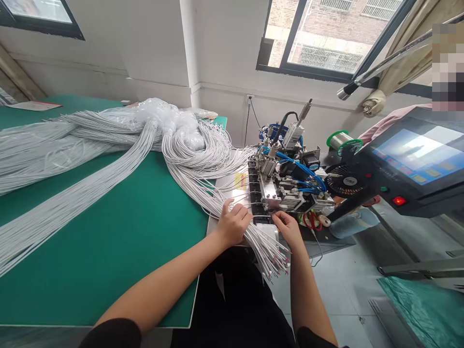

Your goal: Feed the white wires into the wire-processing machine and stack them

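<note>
My left hand is closed at the machine's near left edge, its thumb and fingertips on a thin white cable. One strand runs from there across the dark feed track to my right hand, whose thumb and fingers pinch the strand's end. Under and beside my left hand lies a loose bundle of white cables with reddish tips hanging toward my lap. Several single cables lie across the track farther up, spaced apart. The wiring machine, with metal cylinders and blue air hoses, stands just beyond my right fingertips.
A green-topped table on the left carries long cable bundles and clear plastic wrap. At right are a control screen, a wire spool, a black fan and red-handled scissors. Another person is partly visible at upper right.
</note>
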`<control>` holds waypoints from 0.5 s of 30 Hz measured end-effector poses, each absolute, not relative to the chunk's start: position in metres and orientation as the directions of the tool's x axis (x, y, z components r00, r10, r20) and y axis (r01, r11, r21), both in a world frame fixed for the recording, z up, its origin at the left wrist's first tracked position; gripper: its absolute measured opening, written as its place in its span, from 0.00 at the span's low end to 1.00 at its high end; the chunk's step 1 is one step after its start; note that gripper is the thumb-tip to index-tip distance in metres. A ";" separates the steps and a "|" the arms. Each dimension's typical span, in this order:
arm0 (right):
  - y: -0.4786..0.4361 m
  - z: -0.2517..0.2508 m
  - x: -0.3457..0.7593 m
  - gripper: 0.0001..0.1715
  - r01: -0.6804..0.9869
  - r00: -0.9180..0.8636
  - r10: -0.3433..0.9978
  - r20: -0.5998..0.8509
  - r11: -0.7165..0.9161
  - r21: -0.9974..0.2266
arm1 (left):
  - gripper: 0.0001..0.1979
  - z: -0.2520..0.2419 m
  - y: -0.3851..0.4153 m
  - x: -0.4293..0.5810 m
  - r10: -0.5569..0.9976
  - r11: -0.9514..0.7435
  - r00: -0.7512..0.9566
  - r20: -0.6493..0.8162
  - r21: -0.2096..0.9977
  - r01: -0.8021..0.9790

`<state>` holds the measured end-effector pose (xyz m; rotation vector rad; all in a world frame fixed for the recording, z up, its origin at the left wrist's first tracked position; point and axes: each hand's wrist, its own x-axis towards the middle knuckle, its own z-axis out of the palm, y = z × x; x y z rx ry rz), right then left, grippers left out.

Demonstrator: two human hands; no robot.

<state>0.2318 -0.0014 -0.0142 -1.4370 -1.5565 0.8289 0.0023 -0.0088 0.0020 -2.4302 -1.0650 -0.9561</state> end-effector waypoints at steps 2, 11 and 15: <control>0.000 -0.015 0.233 0.20 0.412 0.001 0.991 0.133 0.121 -0.903 | 0.09 0.002 -0.009 0.003 0.539 -0.662 0.496 0.681 -0.022 0.749; 0.006 -0.023 0.225 0.18 0.167 0.049 0.998 -0.025 -0.033 -0.985 | 0.10 0.009 -0.011 0.006 0.558 -0.623 0.489 0.671 -0.052 0.781; 0.006 -0.026 0.222 0.21 0.072 0.059 0.996 -0.067 -0.071 -0.995 | 0.10 0.009 -0.011 0.007 0.556 -0.621 0.487 0.674 -0.052 0.782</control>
